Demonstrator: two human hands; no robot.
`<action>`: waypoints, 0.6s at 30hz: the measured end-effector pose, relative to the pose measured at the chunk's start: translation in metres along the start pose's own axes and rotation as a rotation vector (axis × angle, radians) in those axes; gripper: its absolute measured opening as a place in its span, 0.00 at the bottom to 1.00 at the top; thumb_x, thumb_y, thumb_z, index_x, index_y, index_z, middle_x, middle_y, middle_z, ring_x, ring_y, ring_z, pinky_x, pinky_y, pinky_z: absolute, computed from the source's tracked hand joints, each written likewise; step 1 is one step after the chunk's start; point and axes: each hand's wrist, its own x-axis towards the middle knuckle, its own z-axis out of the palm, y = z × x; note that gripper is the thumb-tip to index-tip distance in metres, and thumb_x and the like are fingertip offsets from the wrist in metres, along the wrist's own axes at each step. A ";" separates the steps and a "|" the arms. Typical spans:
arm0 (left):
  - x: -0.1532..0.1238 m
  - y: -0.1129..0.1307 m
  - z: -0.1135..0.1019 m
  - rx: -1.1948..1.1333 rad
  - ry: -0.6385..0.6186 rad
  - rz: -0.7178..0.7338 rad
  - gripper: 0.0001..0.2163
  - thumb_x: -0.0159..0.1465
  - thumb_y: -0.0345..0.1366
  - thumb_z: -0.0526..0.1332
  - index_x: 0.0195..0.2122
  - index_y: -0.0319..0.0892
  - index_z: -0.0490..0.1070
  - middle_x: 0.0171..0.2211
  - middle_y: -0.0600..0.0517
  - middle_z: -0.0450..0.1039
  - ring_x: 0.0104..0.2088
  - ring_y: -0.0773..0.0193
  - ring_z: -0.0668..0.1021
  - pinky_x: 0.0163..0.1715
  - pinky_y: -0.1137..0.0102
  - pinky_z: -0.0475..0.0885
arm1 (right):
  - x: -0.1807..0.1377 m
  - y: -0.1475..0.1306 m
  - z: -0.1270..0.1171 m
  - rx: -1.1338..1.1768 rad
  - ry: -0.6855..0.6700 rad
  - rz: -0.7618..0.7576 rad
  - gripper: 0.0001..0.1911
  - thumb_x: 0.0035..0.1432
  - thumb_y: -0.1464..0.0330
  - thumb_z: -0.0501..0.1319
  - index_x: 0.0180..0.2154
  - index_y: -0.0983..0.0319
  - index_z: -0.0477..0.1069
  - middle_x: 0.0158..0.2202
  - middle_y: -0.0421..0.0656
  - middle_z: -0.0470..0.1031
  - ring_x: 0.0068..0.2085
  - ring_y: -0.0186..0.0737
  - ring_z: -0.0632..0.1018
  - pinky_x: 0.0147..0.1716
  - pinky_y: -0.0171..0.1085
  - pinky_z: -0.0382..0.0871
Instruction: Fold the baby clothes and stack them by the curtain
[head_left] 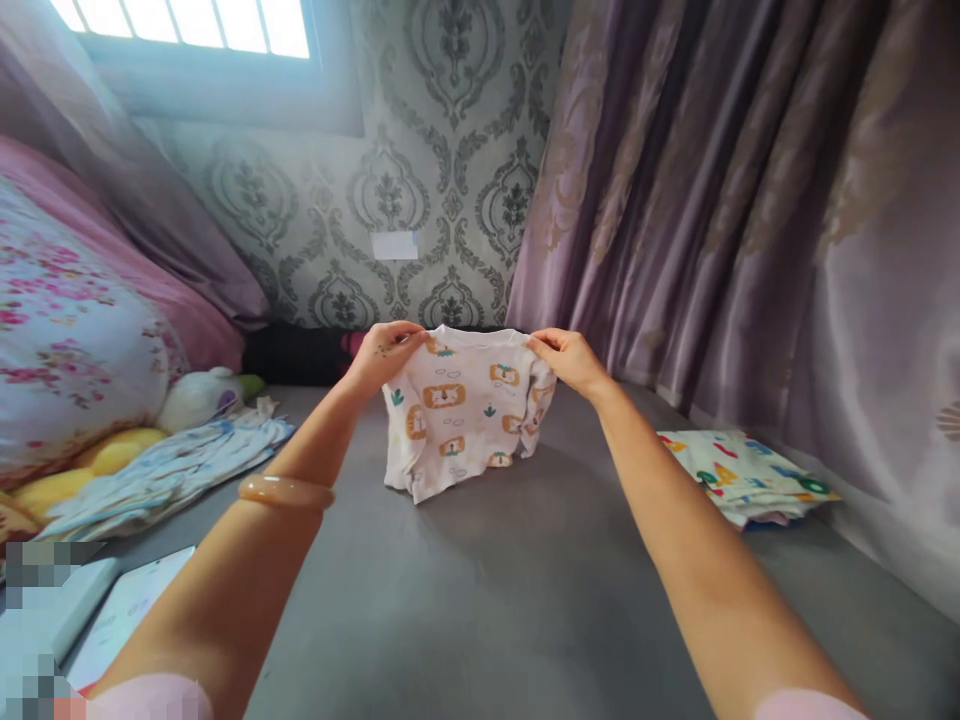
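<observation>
A small white long-sleeved baby shirt (472,405) with orange lion faces and green leaves hangs upright between my hands. My left hand (386,352) pinches its left shoulder, and my right hand (566,355) pinches the right shoulder. The neckline runs along the top between them. Both sleeves droop at the sides, and the lower hem hangs at or just over the grey bed surface (480,600); contact is hard to tell. A pale amber bangle (286,491) circles my left forearm.
Folded colourful printed cloth (750,475) lies at the right by the purple curtain (660,200). On the left are a blue-white cloth (187,470), a plush toy (199,398), a floral pillow (75,330) and a booklet (135,610). A dark rolled item (292,352) lies along the wall.
</observation>
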 end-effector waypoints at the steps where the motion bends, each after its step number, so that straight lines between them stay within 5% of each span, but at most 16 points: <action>1: 0.001 -0.001 0.000 0.043 0.027 0.019 0.18 0.57 0.49 0.61 0.35 0.37 0.79 0.26 0.50 0.75 0.25 0.66 0.71 0.23 0.74 0.62 | 0.000 0.000 0.000 -0.058 0.022 -0.026 0.21 0.55 0.52 0.60 0.35 0.63 0.76 0.29 0.41 0.77 0.30 0.37 0.73 0.31 0.35 0.65; 10: -0.026 0.024 -0.013 0.479 0.213 0.236 0.17 0.69 0.45 0.48 0.48 0.45 0.72 0.43 0.47 0.75 0.40 0.61 0.75 0.39 0.71 0.66 | -0.030 -0.041 0.000 -0.595 0.154 -0.173 0.19 0.67 0.54 0.51 0.49 0.56 0.73 0.45 0.44 0.77 0.43 0.42 0.77 0.38 0.35 0.64; 14: -0.047 0.038 -0.036 0.577 0.202 0.323 0.17 0.69 0.45 0.49 0.49 0.47 0.73 0.41 0.48 0.75 0.37 0.62 0.76 0.34 0.73 0.65 | -0.053 -0.062 -0.012 -0.695 0.173 -0.192 0.22 0.67 0.51 0.49 0.51 0.55 0.72 0.45 0.43 0.77 0.45 0.43 0.77 0.36 0.33 0.64; 18: -0.072 0.059 -0.075 0.714 0.159 0.445 0.15 0.68 0.46 0.52 0.50 0.54 0.74 0.33 0.53 0.72 0.28 0.69 0.70 0.25 0.74 0.59 | -0.078 -0.090 -0.034 -0.552 0.137 -0.194 0.22 0.64 0.49 0.54 0.50 0.54 0.73 0.42 0.42 0.78 0.47 0.43 0.76 0.35 0.33 0.66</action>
